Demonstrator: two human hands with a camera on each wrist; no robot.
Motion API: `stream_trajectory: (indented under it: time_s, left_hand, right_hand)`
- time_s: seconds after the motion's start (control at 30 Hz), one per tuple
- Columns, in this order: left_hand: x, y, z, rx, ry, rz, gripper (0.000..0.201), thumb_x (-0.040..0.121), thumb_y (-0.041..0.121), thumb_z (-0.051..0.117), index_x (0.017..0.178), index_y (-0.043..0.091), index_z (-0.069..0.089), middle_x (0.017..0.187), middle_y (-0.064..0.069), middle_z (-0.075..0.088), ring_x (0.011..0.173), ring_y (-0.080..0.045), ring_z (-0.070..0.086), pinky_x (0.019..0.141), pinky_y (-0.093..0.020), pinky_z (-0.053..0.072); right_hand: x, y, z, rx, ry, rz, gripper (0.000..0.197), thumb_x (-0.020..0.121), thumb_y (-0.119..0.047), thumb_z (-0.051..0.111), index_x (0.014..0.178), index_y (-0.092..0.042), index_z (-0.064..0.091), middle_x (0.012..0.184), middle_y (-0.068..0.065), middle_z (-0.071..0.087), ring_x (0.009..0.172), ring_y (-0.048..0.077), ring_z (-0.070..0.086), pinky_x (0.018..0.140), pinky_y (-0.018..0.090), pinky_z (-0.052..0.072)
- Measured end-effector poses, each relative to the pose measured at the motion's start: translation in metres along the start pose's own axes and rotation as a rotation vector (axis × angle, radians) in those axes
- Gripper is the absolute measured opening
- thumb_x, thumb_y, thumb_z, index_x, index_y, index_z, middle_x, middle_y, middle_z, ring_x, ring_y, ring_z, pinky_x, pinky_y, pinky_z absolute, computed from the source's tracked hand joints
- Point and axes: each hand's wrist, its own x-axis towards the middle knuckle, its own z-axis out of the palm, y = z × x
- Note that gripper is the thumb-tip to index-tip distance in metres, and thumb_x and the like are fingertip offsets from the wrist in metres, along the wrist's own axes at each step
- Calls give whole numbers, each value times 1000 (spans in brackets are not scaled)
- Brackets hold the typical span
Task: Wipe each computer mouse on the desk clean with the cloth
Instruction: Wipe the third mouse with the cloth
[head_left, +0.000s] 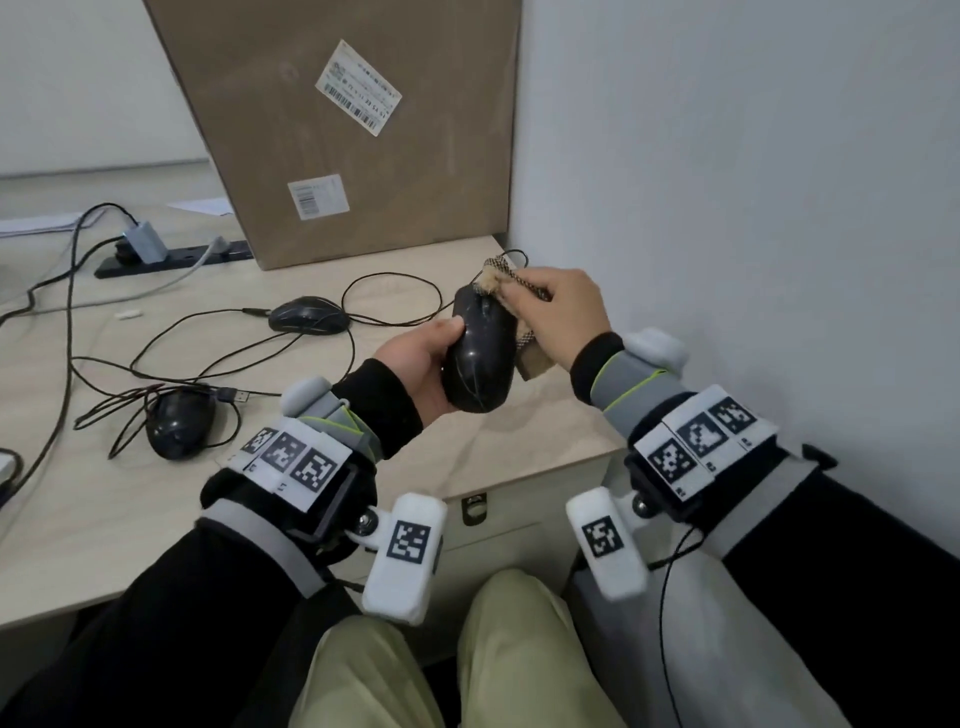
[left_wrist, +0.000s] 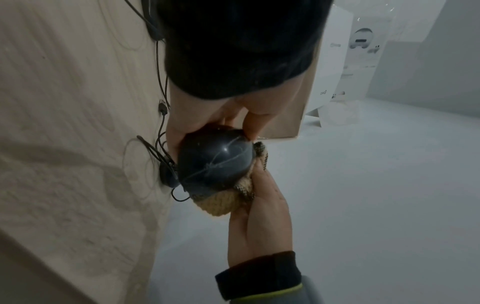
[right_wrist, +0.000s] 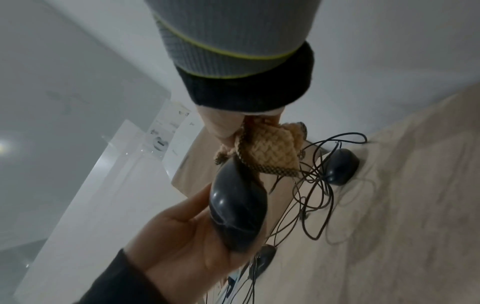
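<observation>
Above the right end of the surface (head_left: 498, 441), a black mouse (head_left: 480, 358) is gripped from below in the curled left hand (head_left: 423, 364), palm up, while a tan cloth (head_left: 511, 283) is clasped in the right hand (head_left: 563, 317) and pressed against the mouse's far end.

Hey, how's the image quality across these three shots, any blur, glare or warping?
Head view: evenly lit and sharp, with wide-angle bending at the edges. Left wrist view: dim and soft, a glare spot on the held mouse, the desk smeared. Right wrist view: tilted, the sleeve blurred up close, small highlights on the mouse.
</observation>
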Motion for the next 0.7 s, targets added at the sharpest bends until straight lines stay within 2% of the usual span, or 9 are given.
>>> stream_trajectory:
  time_s: [0.1,0.17,0.2,0.27,0.37,0.47,0.57,0.63,0.7]
  left_hand:
    - [1,6,2,-77,58,21,27,100,25,35,107,9,55,97,-11,64,86,-27,61,74,-42,52]
    - [2,12,2,-141,114,34,29,100,27,36,104,8,57,97,-10,64,88,-26,61,80,-42,49]
    - [4,15,1,-167,136,38,30,100,28,36,103,7,57,97,-10,63,88,-26,61,80,-41,49]
    - [6,20,-2,-210,150,36,35,100,31,33,102,6,57,97,-11,63,86,-25,61,75,-39,49]
    - [8,22,-4,-218,142,30,39,100,35,30,100,8,58,102,-11,63,87,-24,60,77,-36,47]
    - [6,22,-4,-245,95,33,40,100,34,29,104,8,58,104,-11,63,88,-24,62,77,-35,50]
    - [2,19,-3,-246,39,19,40,100,34,30,107,7,59,101,-11,65,77,-21,68,64,-28,56]
    - [1,17,-3,-241,11,23,45,99,36,31,120,5,56,111,-14,64,82,-23,68,63,-29,58]
    - [2,15,-3,-263,-3,42,58,100,43,24,134,3,47,127,-20,57,96,-28,65,70,-34,59]
  right_hand:
    - [-12,-3,6,49,-1,-46,26,85,-18,64,110,-11,68,109,1,70,103,8,61,89,11,39]
    - [-24,-2,13,38,-10,-131,28,84,-14,65,111,-10,68,119,5,66,113,12,59,98,15,38]
    - [-29,-2,17,6,-12,-202,26,82,-12,66,109,-10,69,120,7,65,112,14,60,99,20,41]
    - [-38,1,26,-92,13,-382,22,78,-8,66,99,-7,73,118,12,65,103,22,66,91,29,48]
    - [-46,3,36,-198,48,-558,18,74,-5,64,90,-5,73,112,16,68,95,30,68,86,30,44]
    - [-49,7,39,-243,84,-614,24,80,-12,57,99,-4,71,116,18,65,101,31,64,93,30,41]
    - [-50,13,37,-310,101,-617,32,84,-21,59,110,-5,66,121,21,61,98,35,58,94,31,36]
    - [-51,11,32,-302,82,-608,35,84,-26,60,113,-7,66,118,20,59,97,37,56,94,31,35]
    - [-51,7,26,-281,63,-610,38,84,-33,59,113,-9,67,115,19,58,100,33,52,94,33,37]
